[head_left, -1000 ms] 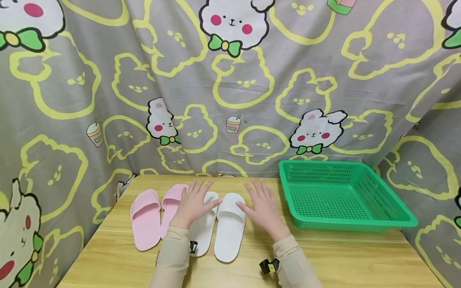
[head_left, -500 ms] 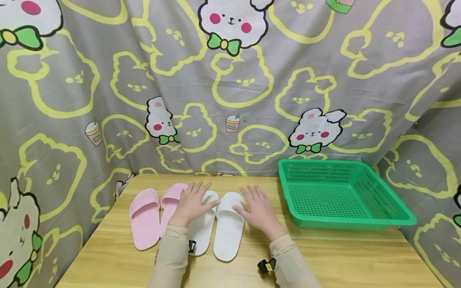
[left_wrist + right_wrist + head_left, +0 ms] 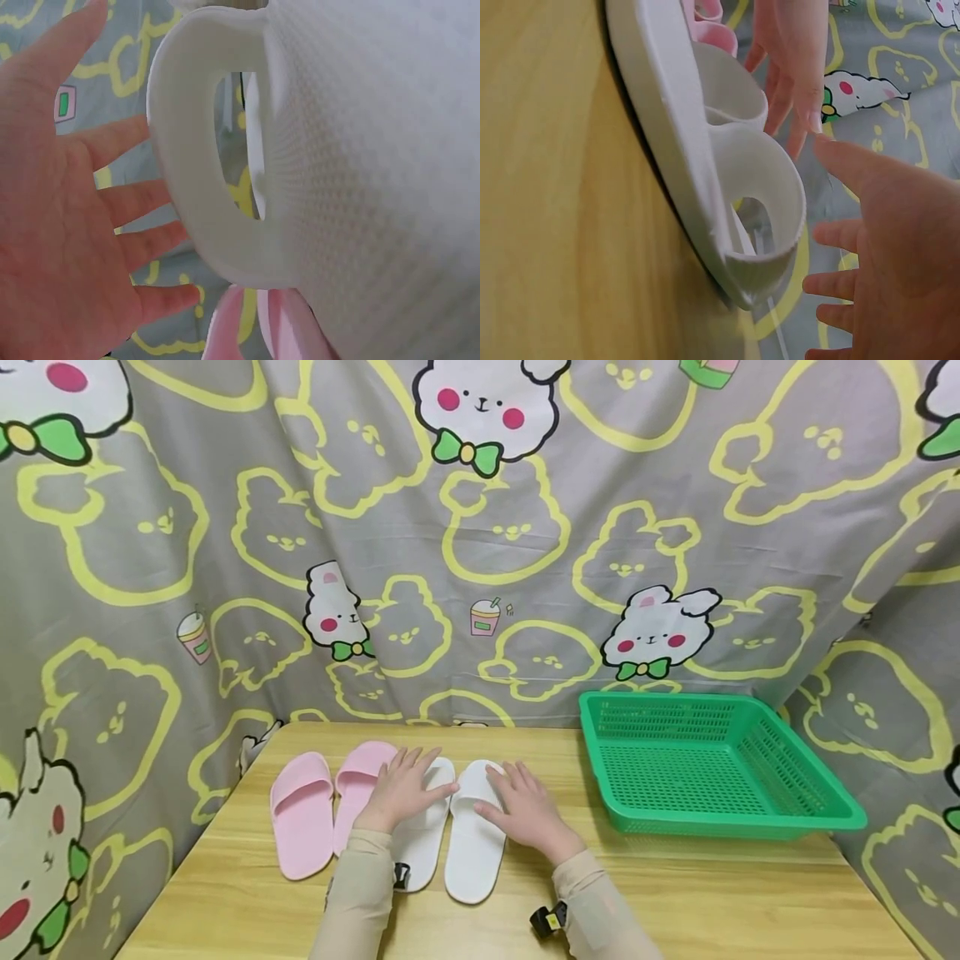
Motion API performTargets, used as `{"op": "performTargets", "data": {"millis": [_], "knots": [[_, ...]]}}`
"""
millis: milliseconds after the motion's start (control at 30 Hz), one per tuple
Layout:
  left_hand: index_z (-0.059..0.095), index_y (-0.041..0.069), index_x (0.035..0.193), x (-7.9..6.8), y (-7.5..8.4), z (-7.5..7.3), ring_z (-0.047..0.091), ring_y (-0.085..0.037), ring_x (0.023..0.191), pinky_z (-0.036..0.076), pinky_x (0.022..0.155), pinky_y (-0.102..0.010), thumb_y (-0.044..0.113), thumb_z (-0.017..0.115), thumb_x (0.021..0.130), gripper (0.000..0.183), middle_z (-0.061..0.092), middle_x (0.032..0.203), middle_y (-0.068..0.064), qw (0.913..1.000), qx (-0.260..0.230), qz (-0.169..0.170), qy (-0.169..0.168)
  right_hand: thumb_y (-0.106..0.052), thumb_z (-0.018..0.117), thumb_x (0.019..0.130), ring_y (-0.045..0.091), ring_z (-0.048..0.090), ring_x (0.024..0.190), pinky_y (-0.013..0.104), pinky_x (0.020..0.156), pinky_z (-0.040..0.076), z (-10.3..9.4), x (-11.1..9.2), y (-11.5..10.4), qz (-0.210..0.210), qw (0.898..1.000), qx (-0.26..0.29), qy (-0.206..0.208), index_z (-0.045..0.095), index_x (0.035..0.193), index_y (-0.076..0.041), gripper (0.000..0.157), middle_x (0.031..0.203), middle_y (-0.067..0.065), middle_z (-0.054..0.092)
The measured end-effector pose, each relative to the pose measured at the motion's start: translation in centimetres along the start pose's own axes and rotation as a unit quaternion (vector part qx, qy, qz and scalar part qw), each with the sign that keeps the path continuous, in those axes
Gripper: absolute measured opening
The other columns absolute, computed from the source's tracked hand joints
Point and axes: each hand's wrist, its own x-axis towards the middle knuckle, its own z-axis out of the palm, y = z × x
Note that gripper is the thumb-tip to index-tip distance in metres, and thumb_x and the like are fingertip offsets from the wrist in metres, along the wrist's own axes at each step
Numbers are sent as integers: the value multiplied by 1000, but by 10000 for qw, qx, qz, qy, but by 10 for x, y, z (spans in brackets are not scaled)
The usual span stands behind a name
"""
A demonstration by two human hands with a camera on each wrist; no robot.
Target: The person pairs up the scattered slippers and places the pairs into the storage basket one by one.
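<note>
Two white slippers lie side by side on the wooden table. My left hand [image 3: 407, 791] hovers with spread fingers over the left white slipper [image 3: 426, 847], covering part of its strap. In the left wrist view that hand's palm faces the strap [image 3: 180, 142] with a gap behind the fingertips' outline. My right hand [image 3: 527, 807] is over the strap end of the right white slipper [image 3: 474, 860], fingers extended. The right wrist view shows its straight fingers beside the right slipper's strap [image 3: 769, 169]. Neither hand grips anything.
A pair of pink slippers, with the left pink slipper [image 3: 303, 827] in full view and the right pink slipper [image 3: 356, 785] partly hidden, lies at the left. A green plastic basket [image 3: 731, 822] stands at the right. Behind the table [image 3: 697, 893] hangs a patterned grey curtain [image 3: 525, 510].
My right hand has moved left and slightly down, from beside the right white slipper to over its strap. My left hand has barely shifted. The slippers and basket stay put.
</note>
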Motion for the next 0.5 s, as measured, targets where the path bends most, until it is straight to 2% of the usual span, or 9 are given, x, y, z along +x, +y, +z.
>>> {"op": "performTargets", "data": {"millis": [500], "knots": [[46, 17, 146, 1, -4, 7, 26, -50, 143, 19, 109, -75, 66, 60, 83, 81, 46, 148, -19, 9997, -73, -70, -225, -57, 47, 96, 45, 22, 146, 66, 112, 27, 8, 0, -2, 22, 9997, 138, -222, 36, 151, -13, 71, 156, 23, 30]]}}
